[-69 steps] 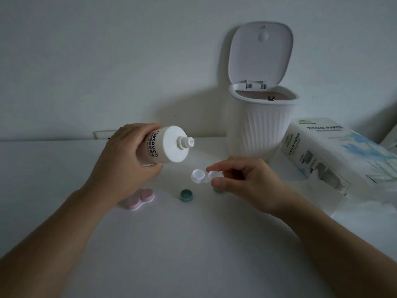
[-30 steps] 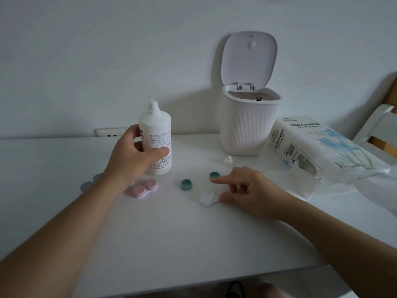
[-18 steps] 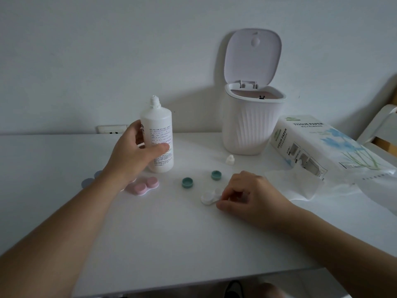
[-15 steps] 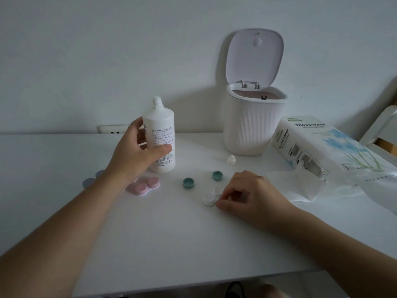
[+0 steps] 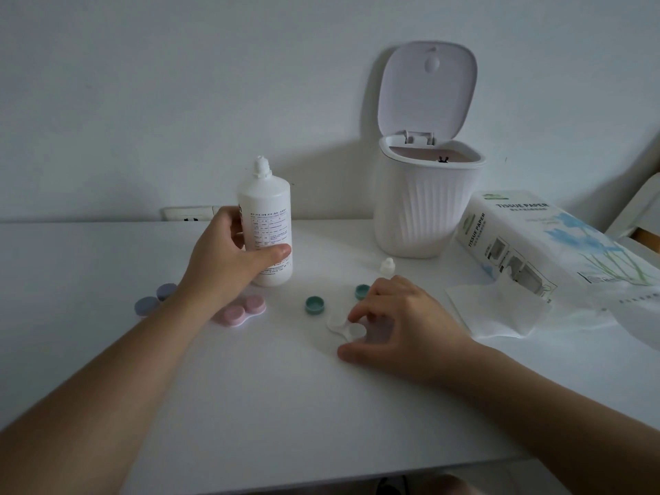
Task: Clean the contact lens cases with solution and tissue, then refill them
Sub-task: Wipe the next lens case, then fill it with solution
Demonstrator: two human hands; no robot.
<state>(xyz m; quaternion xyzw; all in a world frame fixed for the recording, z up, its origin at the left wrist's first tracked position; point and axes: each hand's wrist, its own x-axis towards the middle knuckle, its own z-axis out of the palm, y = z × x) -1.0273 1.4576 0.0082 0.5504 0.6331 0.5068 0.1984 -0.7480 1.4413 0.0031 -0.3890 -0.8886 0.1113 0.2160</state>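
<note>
My left hand (image 5: 228,259) is wrapped around the white solution bottle (image 5: 266,223), which stands upright and uncapped on the table. My right hand (image 5: 400,323) rests on the table with its fingertips on the white lens case (image 5: 343,325), whose two wells are uncovered. Two teal lids (image 5: 315,304) lie just behind that case, one partly hidden by my fingers. A pink lens case (image 5: 240,311) lies closed under my left wrist. A purple lens case (image 5: 153,301) sits further left. The bottle's small white cap (image 5: 387,265) stands behind my right hand.
A white ribbed bin (image 5: 426,205) with its lid up stands at the back against the wall. A tissue paper pack (image 5: 546,244) lies at the right, with a loose tissue (image 5: 496,312) spread in front of it. A wall socket (image 5: 187,213) sits behind the bottle.
The bottle went from tilted over the white case in the air to standing upright on the table. My right hand lowered the white case onto the table and stays on it.
</note>
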